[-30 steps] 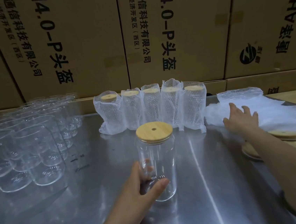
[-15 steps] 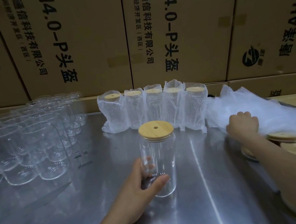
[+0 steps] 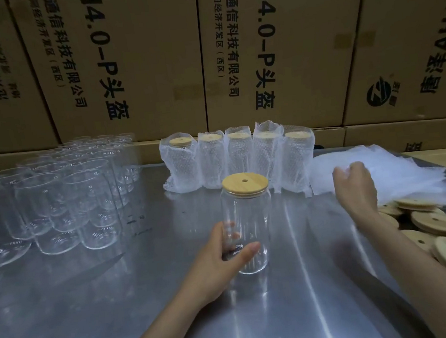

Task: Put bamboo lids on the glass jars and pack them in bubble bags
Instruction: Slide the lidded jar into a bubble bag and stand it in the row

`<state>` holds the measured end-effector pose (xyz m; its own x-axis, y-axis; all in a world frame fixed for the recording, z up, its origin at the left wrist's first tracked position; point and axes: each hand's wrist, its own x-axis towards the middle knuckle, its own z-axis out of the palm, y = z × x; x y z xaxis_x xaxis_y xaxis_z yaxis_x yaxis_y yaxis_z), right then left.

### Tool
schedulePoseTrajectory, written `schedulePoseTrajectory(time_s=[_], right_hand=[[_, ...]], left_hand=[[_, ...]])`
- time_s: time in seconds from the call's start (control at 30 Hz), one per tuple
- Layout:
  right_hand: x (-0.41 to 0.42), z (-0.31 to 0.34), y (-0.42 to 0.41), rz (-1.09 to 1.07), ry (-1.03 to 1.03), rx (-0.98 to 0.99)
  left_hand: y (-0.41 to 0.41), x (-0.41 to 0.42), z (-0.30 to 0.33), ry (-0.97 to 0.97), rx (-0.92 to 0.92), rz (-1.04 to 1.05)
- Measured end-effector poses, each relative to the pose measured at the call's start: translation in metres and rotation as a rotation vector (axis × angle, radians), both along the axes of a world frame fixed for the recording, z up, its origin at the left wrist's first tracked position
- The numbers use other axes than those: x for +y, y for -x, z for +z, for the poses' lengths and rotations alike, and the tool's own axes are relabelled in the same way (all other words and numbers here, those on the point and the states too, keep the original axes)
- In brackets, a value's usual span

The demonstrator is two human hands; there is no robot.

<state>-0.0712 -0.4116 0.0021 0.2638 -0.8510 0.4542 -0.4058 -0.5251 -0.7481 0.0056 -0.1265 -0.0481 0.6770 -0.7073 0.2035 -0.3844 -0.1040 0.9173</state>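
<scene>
Bagging step: your left hand [image 3: 220, 254] grips the lidded jar [image 3: 247, 227]; right hand [image 3: 354, 185] pinches a bubble bag [image 3: 398, 172]. Next: open its mouth.

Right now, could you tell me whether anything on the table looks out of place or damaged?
Nothing looks damaged. Only the leftmost wrapped jar stands out: its bubble bag sags and flares at the base, looser than the other four.

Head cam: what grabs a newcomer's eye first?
The lidded glass jar at centre, upright on the steel table, gripped low by the left hand. Behind it stands a row of five bubble-bagged jars, with a crowd of bare glass jars at left. At right, the right hand is closed on the stack of bubble bags, beside loose bamboo lids.
</scene>
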Motion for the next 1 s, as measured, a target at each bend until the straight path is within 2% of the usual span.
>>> schedulePoseTrajectory(time_s=[0.1, 0.17, 0.37, 0.47, 0.57, 0.63, 0.73, 0.8, 0.9, 0.93, 1.0], right_hand=[[0.035, 0.013, 0.011, 0.104, 0.162, -0.336], [0.065, 0.021, 0.013, 0.235, 0.295, -0.441], [0.151, 0.027, 0.010, 0.564, 0.808, -0.490], [0.169, 0.017, 0.005, 0.580, 0.968, -0.465], [0.171, 0.010, 0.004, 0.549, 0.905, -0.454], [0.168, 0.009, 0.005, 0.532, 0.878, -0.445], [0.161, 0.008, 0.006, 0.498, 0.837, -0.443], [0.159, 0.007, 0.005, 0.503, 0.796, -0.454], [0.154, 0.006, 0.006, 0.524, 0.679, -0.486], [0.152, 0.006, 0.006, 0.525, 0.608, -0.501], [0.150, 0.005, 0.007, 0.543, 0.457, -0.522]], left_hand=[[0.001, 0.001, 0.000, 0.014, 0.009, -0.005], [0.001, 0.002, 0.001, 0.014, 0.013, -0.008], [0.002, 0.005, 0.001, 0.120, -0.033, 0.025], [0.007, 0.011, 0.012, 0.229, -0.125, 0.155], [0.002, 0.020, 0.026, 0.373, -0.199, 0.369], [-0.003, 0.026, 0.036, 0.444, -0.171, 0.519], [-0.011, 0.036, 0.042, 0.636, -0.205, 0.575], [-0.010, 0.042, 0.045, 0.608, -0.375, 0.589], [-0.011, 0.045, 0.047, 0.515, -0.739, 0.609], [-0.011, 0.045, 0.047, 0.515, -0.770, 0.605], [-0.010, 0.045, 0.047, 0.537, -0.641, 0.613]])
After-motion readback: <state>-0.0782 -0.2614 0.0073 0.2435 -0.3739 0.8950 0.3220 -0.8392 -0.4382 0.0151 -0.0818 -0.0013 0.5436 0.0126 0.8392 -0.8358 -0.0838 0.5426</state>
